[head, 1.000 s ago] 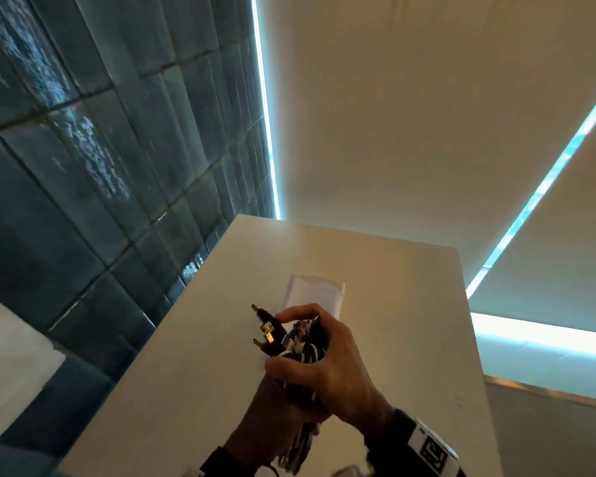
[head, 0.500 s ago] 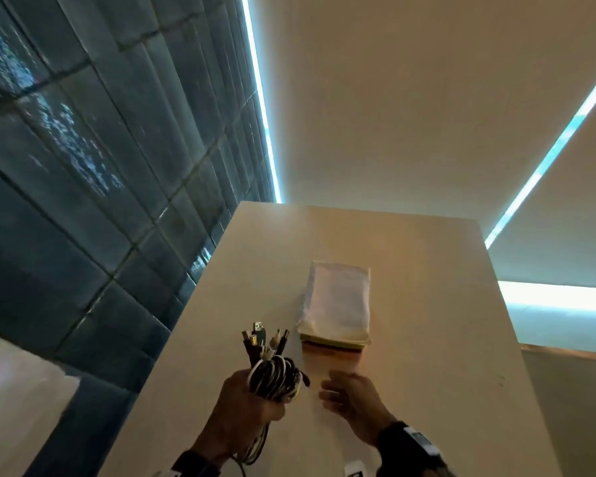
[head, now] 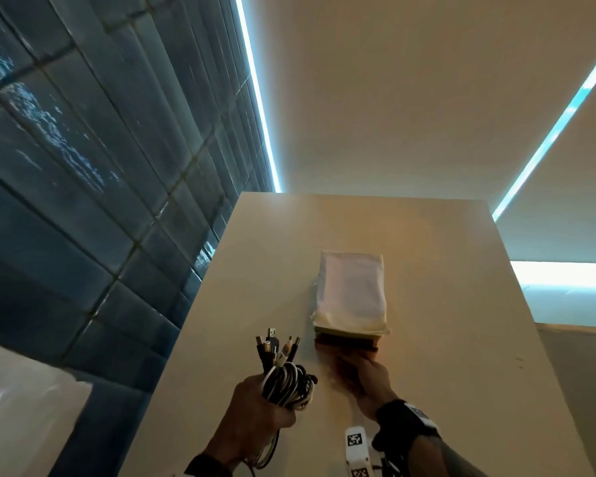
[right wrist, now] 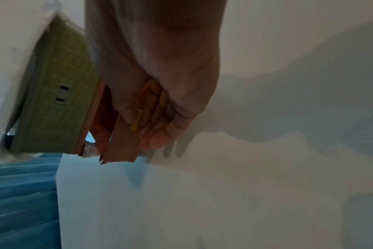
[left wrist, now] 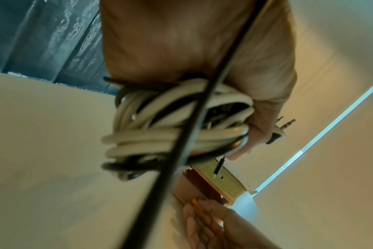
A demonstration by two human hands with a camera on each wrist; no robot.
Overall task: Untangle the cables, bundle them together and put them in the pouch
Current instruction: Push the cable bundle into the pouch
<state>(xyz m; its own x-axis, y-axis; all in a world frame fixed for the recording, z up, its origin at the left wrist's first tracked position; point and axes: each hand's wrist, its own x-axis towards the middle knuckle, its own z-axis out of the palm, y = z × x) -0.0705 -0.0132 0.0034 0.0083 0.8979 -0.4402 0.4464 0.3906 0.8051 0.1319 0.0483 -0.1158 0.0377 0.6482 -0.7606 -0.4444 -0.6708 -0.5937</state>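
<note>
A coiled bundle of black and white cables is gripped in my left hand, with the plugs sticking up out of the fist. One loose black cable runs across the coil in the left wrist view. The pouch, white with a yellow-green woven band and a brown flap, lies flat on the table ahead. My right hand is at the pouch's near end. Its thumb and fingers pinch the brown flap beside a small yellow pull.
The white table is long and narrow, with its left edge close to the cable bundle. A dark blue tiled wall runs along the left side. A white tag sits by my right wrist.
My right hand let go of the cable bundle and moved forward to the pouch's flap. My left hand keeps the bundle, now lower and to the left.
</note>
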